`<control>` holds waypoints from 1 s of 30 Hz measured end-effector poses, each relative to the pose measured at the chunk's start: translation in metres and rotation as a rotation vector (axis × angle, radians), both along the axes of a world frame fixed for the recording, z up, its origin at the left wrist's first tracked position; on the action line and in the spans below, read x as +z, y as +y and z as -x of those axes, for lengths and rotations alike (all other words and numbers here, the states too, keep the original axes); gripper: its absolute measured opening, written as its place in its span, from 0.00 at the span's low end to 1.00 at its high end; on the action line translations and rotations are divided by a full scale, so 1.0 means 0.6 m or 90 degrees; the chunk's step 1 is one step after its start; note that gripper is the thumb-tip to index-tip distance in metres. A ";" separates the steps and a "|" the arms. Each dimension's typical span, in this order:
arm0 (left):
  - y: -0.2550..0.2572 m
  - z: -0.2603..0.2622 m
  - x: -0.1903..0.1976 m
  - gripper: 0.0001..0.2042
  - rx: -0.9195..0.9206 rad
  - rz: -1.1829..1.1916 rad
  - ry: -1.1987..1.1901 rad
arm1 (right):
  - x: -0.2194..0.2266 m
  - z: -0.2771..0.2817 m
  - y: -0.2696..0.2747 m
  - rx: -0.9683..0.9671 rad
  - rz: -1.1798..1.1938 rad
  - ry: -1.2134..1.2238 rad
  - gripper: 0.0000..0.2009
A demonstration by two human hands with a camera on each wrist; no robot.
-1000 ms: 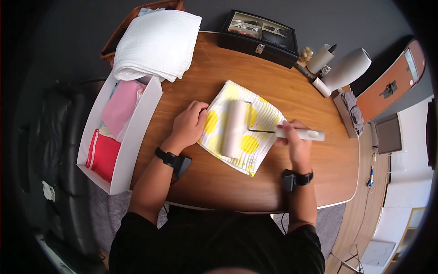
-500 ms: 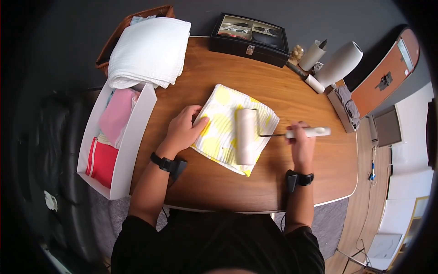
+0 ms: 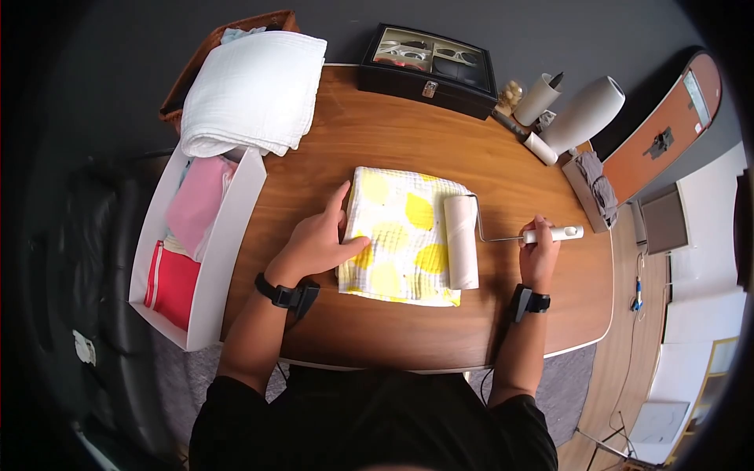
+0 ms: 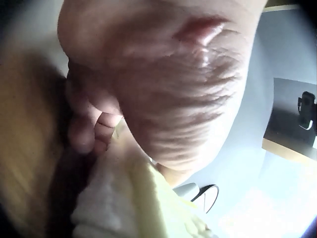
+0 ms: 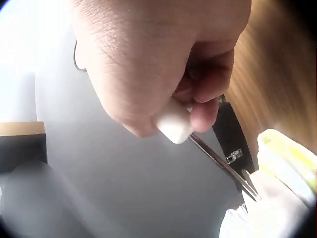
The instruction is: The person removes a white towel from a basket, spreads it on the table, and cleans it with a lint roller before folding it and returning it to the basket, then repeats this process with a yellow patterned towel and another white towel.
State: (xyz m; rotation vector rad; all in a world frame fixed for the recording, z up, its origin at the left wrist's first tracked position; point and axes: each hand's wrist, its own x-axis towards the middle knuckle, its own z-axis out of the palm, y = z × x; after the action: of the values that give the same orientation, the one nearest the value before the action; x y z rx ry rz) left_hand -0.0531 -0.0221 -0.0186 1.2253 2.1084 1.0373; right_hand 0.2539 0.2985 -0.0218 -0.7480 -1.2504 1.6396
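Observation:
A folded white cloth with yellow spots lies on the wooden table. The left hand grips its left edge, thumb on top and index finger stretched out along the side. In the left wrist view, the cloth runs up between the thumb and curled fingers. A lint roller with a wide white roll overlaps the right edge of the cloth. Its white handle is held by the right hand. The right wrist view shows the fingers curled round the handle's front end.
To the left, a white box holds pink and red clothes, with a folded white cloth behind it. A black glasses case stands at the back. A white vase and a small box with grey cloth are at right.
The spotted cloth has turned and now lies straighter. The roller has moved right, from the middle of the cloth to its right edge, and the right hand has moved right with it.

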 end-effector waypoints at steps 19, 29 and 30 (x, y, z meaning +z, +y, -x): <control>0.006 0.003 0.000 0.52 -0.037 0.014 -0.004 | -0.009 0.011 0.013 -0.061 0.032 0.026 0.12; 0.008 0.003 0.008 0.51 -0.046 0.053 0.010 | -0.030 0.108 -0.107 0.193 -0.146 -0.110 0.10; 0.008 0.004 -0.001 0.50 -0.050 0.036 0.010 | -0.025 0.108 -0.106 0.196 -0.149 -0.125 0.10</control>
State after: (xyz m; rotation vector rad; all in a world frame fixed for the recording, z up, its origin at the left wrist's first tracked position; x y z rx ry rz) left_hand -0.0558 -0.0170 -0.0192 1.2821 2.0698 0.9306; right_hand 0.1890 0.2351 -0.0366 -0.6024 -1.7346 1.6506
